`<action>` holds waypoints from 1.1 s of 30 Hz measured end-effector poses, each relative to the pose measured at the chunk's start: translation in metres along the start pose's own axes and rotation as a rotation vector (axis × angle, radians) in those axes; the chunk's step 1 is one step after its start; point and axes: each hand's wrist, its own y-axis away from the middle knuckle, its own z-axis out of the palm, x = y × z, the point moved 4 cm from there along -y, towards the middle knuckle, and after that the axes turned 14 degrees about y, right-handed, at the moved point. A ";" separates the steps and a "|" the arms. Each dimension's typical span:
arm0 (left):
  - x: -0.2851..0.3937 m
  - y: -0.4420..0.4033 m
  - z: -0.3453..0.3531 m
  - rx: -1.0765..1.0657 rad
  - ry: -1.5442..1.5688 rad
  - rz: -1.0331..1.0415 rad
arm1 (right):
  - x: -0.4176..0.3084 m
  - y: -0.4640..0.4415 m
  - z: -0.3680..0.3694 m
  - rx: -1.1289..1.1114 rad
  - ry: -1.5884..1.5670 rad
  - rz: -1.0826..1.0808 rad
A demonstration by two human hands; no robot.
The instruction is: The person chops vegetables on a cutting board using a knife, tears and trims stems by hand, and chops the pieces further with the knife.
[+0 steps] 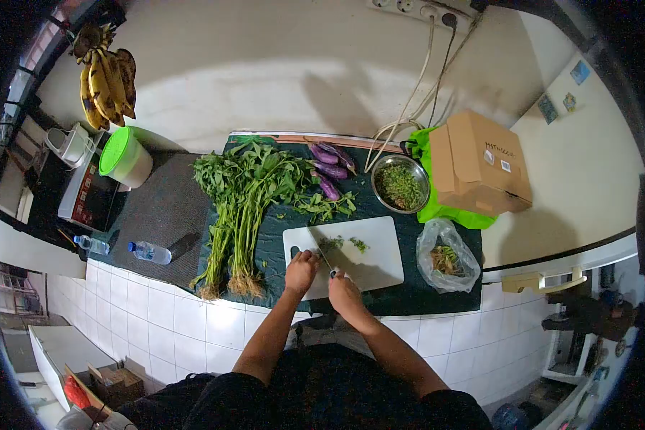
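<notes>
My right hand point(344, 292) is wrapped around the handle of a knife point(323, 255), whose blade points away from me over the white cutting board point(380, 269). Just left of the blade, my left hand point(302, 271) rests on the board with its fingers curled together; whatever they hold is hidden. Chopped greens point(331, 244) lie on the board beside the blade, with a small clump farther right. Beyond the board are loose leafy sprigs point(326, 208) and several purple eggplants point(330, 170).
Large bundles of leafy greens with roots point(247, 215) lie on the left. A metal bowl of chopped greens point(401, 185), a plastic bag with trimmings point(448, 258) and a cardboard box point(480, 161) stand on the right. Water bottles point(150, 252) lie far left; bananas point(107, 86) hang above.
</notes>
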 end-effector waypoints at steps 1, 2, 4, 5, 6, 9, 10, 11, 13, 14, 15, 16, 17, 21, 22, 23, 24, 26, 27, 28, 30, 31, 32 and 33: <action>0.000 0.000 0.000 -0.010 0.000 -0.011 | 0.001 0.002 0.001 0.000 0.001 -0.002; -0.001 0.001 0.001 -0.019 0.001 -0.022 | 0.002 0.005 0.001 -0.003 0.003 -0.005; 0.001 0.001 -0.001 -0.047 0.009 -0.024 | 0.007 0.015 0.008 -0.005 0.005 -0.012; 0.001 0.000 -0.002 -0.077 0.016 -0.025 | 0.009 0.023 0.014 -0.010 0.005 -0.029; 0.001 0.000 -0.003 -0.072 0.013 -0.026 | 0.009 0.026 0.018 -0.013 0.004 -0.047; 0.004 0.002 -0.005 -0.054 -0.017 0.011 | 0.011 0.026 0.030 -0.058 0.023 0.100; 0.004 0.002 -0.006 -0.054 -0.012 0.025 | 0.013 0.021 0.031 -0.058 0.022 0.100; 0.005 0.003 -0.007 -0.056 -0.006 0.040 | 0.014 0.012 0.030 -0.040 0.010 0.004; 0.004 0.005 -0.006 -0.061 0.005 0.044 | 0.008 0.001 0.018 -0.021 -0.005 -0.086; 0.004 0.005 -0.005 -0.062 0.015 0.047 | 0.005 -0.001 0.010 -0.022 0.011 -0.045; 0.002 0.005 -0.004 -0.062 0.014 0.048 | 0.003 0.000 0.004 -0.024 0.028 -0.006; -0.001 0.006 -0.003 -0.061 0.039 0.015 | 0.001 0.003 0.000 -0.025 0.027 -0.006; -0.004 0.007 -0.001 -0.059 0.065 -0.019 | -0.001 0.007 -0.003 -0.070 0.034 0.008; -0.003 0.008 -0.004 -0.051 0.042 -0.022 | 0.002 0.026 0.013 0.001 -0.002 -0.093; -0.001 0.008 -0.005 -0.049 0.043 0.005 | 0.003 0.026 0.023 -0.011 -0.007 -0.041; 0.001 0.007 -0.007 -0.048 0.043 0.034 | 0.006 0.024 0.030 -0.013 -0.006 -0.044; 0.001 0.007 -0.007 -0.047 0.042 0.033 | 0.005 0.018 0.029 -0.054 0.009 0.004; 0.002 0.008 -0.008 -0.023 0.053 0.020 | 0.005 0.006 0.025 -0.096 0.023 0.052; 0.001 0.009 -0.006 -0.024 0.053 0.022 | 0.004 -0.001 0.021 -0.071 0.005 0.025; -0.001 0.008 -0.003 -0.033 0.035 -0.004 | 0.004 -0.005 0.017 -0.044 -0.014 -0.002; -0.004 0.008 -0.002 -0.040 0.017 -0.032 | 0.003 -0.007 0.012 0.006 0.007 -0.018; -0.006 0.008 -0.002 -0.050 0.042 -0.074 | 0.003 -0.007 0.010 0.052 0.029 -0.035; -0.007 0.008 -0.001 -0.059 0.068 -0.116 | 0.002 -0.004 0.010 0.051 0.030 -0.036; -0.007 0.008 -0.001 -0.059 0.070 -0.117 | 0.002 0.004 0.012 0.034 0.054 -0.027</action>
